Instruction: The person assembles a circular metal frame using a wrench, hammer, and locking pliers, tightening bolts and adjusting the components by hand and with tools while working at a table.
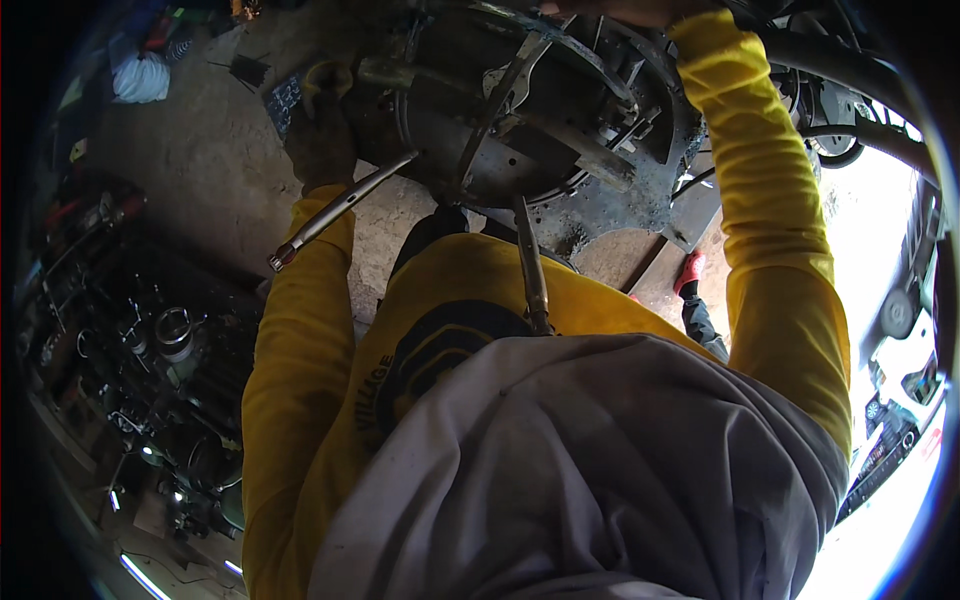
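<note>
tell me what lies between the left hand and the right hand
In the head view, a round metal assembly with crossing bars lies between the left hand and the right hand.

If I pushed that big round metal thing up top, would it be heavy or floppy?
Probably heavy: the round metal part is wide and looks thickly built. Likely stiff, since its bars look solid. Maybe slippery, because its surface has dark, greasy-looking patches.
</note>
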`<state>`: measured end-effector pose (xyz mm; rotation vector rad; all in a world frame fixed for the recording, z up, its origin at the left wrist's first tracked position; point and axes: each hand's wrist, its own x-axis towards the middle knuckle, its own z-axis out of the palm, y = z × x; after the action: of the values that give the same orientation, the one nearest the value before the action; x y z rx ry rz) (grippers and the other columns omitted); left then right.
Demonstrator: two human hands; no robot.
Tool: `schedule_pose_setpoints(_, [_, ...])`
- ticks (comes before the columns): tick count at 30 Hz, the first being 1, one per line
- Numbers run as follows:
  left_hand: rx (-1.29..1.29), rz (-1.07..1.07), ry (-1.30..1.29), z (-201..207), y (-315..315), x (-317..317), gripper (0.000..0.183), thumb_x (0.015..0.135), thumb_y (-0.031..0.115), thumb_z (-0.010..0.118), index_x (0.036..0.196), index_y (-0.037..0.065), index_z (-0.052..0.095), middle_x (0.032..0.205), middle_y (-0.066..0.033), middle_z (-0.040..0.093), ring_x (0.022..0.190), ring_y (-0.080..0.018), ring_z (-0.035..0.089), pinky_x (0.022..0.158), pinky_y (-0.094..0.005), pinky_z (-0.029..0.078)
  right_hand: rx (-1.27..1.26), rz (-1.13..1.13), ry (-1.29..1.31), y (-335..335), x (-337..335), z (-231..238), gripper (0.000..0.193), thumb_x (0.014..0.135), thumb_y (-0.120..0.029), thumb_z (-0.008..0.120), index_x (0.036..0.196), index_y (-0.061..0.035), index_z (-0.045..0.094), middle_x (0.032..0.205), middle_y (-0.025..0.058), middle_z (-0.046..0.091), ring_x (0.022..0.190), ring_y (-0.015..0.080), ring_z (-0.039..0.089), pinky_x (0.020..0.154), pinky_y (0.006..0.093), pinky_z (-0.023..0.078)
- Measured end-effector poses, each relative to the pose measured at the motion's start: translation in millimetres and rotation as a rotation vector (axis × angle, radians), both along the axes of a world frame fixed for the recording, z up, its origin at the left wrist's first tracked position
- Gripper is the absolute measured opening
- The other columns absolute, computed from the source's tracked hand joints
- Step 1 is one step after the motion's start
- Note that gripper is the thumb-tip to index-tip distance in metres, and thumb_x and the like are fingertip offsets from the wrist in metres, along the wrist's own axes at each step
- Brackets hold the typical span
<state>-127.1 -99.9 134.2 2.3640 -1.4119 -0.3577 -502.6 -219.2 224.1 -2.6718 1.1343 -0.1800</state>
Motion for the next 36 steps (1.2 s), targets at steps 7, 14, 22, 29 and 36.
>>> schedule_pose_setpoints(7, [-0.074,-0.067,0.037,-4.9,1.0,6.3,0.051,0.090,0.049,0.051,0.109,0.004,0.065,0.109,-0.0262,0.065,0.101,-0.0454,0.061,0.084,-0.0524,0.049,-0.213,0.343,0.065,-42.9,38.6,-29.5,0.033,0.082,-0.039,0.066,0.074,-0.0069,0.070,0.078,0.0132,0.066,0.073,0.0332,0.061,0.072,0.0435,0.049])
schedule_pose_setpoints(14, [-0.008,-0.040,0.065,3.0,1.0,0.6,0.054,0.090,0.050,0.051,0.114,0.003,0.064,0.113,-0.0265,0.064,0.107,-0.0449,0.060,0.091,-0.0510,0.047,0.035,-0.364,0.138,73.9,0.2,11.6,0.027,0.093,-0.034,0.063,0.083,-0.0119,0.074,0.076,0.0089,0.066,0.081,0.0286,0.063,0.070,0.0414,0.049])
schedule_pose_setpoints(22, [-0.103,-0.002,0.036,-5.1,6.4,5.0,0.060,0.091,0.056,0.050,0.107,-0.001,0.065,0.102,-0.0313,0.064,0.097,-0.0514,0.060,0.084,-0.0559,0.047,0.192,-0.515,-0.059,94.6,-23.5,-10.8,0.039,0.092,-0.046,0.061,0.083,-0.0105,0.074,0.076,0.0117,0.068,0.075,0.0319,0.064,0.069,0.0433,0.051])
schedule_pose_setpoints(29, [-0.026,-0.007,0.103,14.3,3.8,-7.3,0.056,0.091,0.051,0.051,0.119,0.004,0.063,0.114,-0.0254,0.065,0.108,-0.0449,0.060,0.092,-0.0511,0.046,0.064,-0.283,0.028,27.5,-14.3,8.0,0.037,0.073,-0.042,0.076,0.069,-0.0070,0.065,0.069,0.0131,0.059,0.068,0.0336,0.057,0.066,0.0451,0.047])
schedule_pose_setpoints(36, [0.015,0.034,0.093,16.5,0.9,-9.4,0.054,0.089,0.049,0.052,0.113,0.003,0.065,0.110,-0.0258,0.065,0.105,-0.0451,0.061,0.090,-0.0509,0.047,-0.227,0.122,0.010,-10.9,0.9,-17.2,0.046,0.074,-0.050,0.075,0.069,-0.0051,0.068,0.070,0.0135,0.064,0.074,0.0330,0.062,0.070,0.0450,0.048])
